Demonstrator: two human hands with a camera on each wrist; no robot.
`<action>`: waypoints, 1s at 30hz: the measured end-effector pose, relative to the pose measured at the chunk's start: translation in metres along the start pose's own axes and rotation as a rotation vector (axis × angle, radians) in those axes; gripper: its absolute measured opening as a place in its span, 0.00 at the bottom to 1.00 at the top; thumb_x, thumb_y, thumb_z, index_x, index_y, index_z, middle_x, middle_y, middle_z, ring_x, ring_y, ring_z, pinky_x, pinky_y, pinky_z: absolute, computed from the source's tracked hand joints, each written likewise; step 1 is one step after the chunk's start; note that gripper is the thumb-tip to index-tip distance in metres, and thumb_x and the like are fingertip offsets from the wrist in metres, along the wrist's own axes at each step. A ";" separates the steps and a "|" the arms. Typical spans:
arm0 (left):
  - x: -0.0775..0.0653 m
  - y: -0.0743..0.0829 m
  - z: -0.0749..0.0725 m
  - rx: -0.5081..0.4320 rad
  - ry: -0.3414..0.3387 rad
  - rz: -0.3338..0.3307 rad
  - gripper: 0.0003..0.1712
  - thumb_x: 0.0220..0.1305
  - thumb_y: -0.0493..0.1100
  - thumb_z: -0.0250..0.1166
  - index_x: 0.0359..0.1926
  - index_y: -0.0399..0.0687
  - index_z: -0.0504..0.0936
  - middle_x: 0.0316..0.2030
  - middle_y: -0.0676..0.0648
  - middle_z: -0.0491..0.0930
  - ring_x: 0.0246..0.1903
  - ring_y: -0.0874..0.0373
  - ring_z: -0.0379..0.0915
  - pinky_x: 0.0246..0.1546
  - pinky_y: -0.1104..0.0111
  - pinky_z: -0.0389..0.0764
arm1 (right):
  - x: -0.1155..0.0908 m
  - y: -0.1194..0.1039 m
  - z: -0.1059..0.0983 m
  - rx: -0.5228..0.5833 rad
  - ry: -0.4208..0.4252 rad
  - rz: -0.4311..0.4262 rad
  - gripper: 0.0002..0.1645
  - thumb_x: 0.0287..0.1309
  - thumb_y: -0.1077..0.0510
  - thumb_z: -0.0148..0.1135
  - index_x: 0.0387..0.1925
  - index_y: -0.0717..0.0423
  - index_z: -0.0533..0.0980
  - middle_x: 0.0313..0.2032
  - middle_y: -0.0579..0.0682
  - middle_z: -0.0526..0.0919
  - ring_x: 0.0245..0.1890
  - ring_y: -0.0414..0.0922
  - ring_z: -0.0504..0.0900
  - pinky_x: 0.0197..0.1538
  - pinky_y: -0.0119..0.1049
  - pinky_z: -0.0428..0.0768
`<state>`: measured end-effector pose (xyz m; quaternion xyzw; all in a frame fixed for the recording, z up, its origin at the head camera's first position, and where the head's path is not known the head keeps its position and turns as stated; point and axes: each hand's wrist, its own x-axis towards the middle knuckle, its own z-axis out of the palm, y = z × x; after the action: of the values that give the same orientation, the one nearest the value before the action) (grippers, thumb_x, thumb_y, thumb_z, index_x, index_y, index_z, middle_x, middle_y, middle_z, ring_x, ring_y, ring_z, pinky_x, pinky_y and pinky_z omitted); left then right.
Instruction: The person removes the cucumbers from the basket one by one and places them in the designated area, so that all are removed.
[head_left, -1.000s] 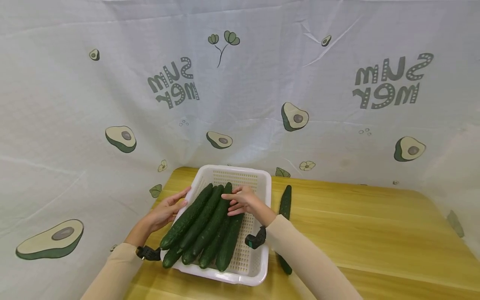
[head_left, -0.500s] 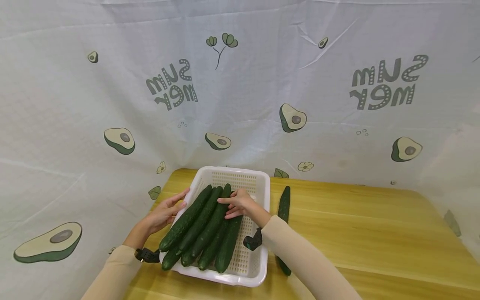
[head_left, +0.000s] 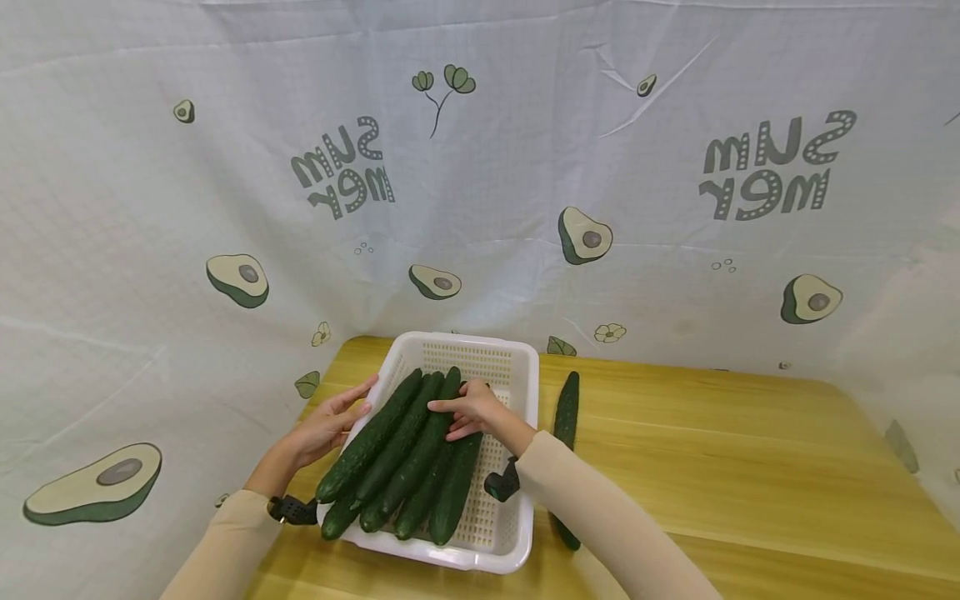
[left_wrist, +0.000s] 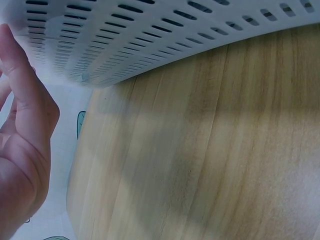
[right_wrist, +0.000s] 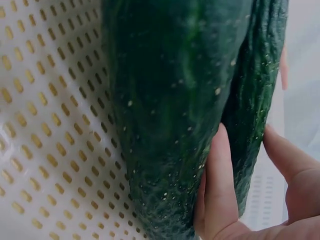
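A white plastic basket (head_left: 474, 560) with slotted walls holds several dark green cucumbers, piled lengthwise toward its left side. My left hand (head_left: 322, 429) is at the left rim, fingers and thumb against the basket. The left wrist view shows that hand (left_wrist: 25, 125) beside the slotted outer wall (left_wrist: 150, 30), its fingers nearly straight. Inside the basket, my right hand (head_left: 480, 408) pinches a top cucumber (head_left: 416, 467) near its far end. In the right wrist view, thumb and fingers (right_wrist: 220, 185) lie on either side of that cucumber (right_wrist: 255, 85); another cucumber (right_wrist: 170, 100) fills the foreground.
One more cucumber (head_left: 567, 412) lies on the wooden table (head_left: 690, 450) right of the basket, partly hidden by the right sleeve (head_left: 600, 508). A pale curtain (head_left: 510, 167) printed with avocados hangs behind and to the left. Black wrist cameras (head_left: 296, 510) sit on both wrists.
My right hand has shifted slightly left and nearer, its thumb now further across the top cucumber. The left hand stays at the rim. The whole head view has shifted a little.
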<state>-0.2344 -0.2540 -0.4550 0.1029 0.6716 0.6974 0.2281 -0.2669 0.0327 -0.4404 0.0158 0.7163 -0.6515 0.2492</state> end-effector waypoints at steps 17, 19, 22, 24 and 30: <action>0.000 0.000 0.000 0.024 0.003 0.002 0.36 0.79 0.42 0.51 0.80 0.56 0.46 0.78 0.43 0.38 0.40 0.62 0.78 0.33 0.73 0.82 | 0.003 -0.002 0.002 0.025 0.047 0.048 0.48 0.55 0.66 0.73 0.69 0.76 0.55 0.45 0.77 0.76 0.41 0.68 0.84 0.33 0.47 0.86; 0.000 0.000 0.000 0.025 0.003 0.003 0.36 0.79 0.42 0.51 0.80 0.56 0.46 0.78 0.43 0.38 0.39 0.63 0.78 0.32 0.73 0.81 | 0.004 -0.002 0.001 0.036 0.044 0.053 0.48 0.55 0.66 0.73 0.69 0.76 0.55 0.44 0.76 0.76 0.41 0.68 0.84 0.33 0.47 0.86; 0.000 -0.001 0.000 0.021 0.002 0.008 0.36 0.79 0.42 0.51 0.80 0.55 0.45 0.78 0.42 0.38 0.40 0.62 0.78 0.34 0.73 0.82 | 0.004 -0.002 -0.001 0.056 0.036 0.061 0.48 0.56 0.67 0.72 0.69 0.76 0.54 0.44 0.77 0.76 0.40 0.68 0.84 0.34 0.47 0.86; 0.000 -0.001 0.000 0.019 0.003 0.008 0.36 0.79 0.42 0.51 0.80 0.55 0.45 0.77 0.42 0.38 0.41 0.62 0.78 0.35 0.72 0.83 | 0.003 -0.002 -0.002 0.076 0.027 0.068 0.48 0.57 0.68 0.71 0.70 0.77 0.53 0.46 0.78 0.75 0.42 0.69 0.83 0.36 0.48 0.86; 0.000 0.000 0.001 0.027 0.013 0.004 0.36 0.79 0.42 0.51 0.80 0.56 0.46 0.78 0.43 0.38 0.42 0.61 0.78 0.35 0.72 0.83 | 0.003 -0.002 -0.009 0.181 -0.003 0.107 0.49 0.58 0.72 0.67 0.72 0.75 0.48 0.53 0.83 0.69 0.50 0.71 0.78 0.41 0.49 0.85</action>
<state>-0.2341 -0.2535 -0.4550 0.1027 0.6823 0.6893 0.2212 -0.2731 0.0397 -0.4392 0.0754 0.6524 -0.6992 0.2825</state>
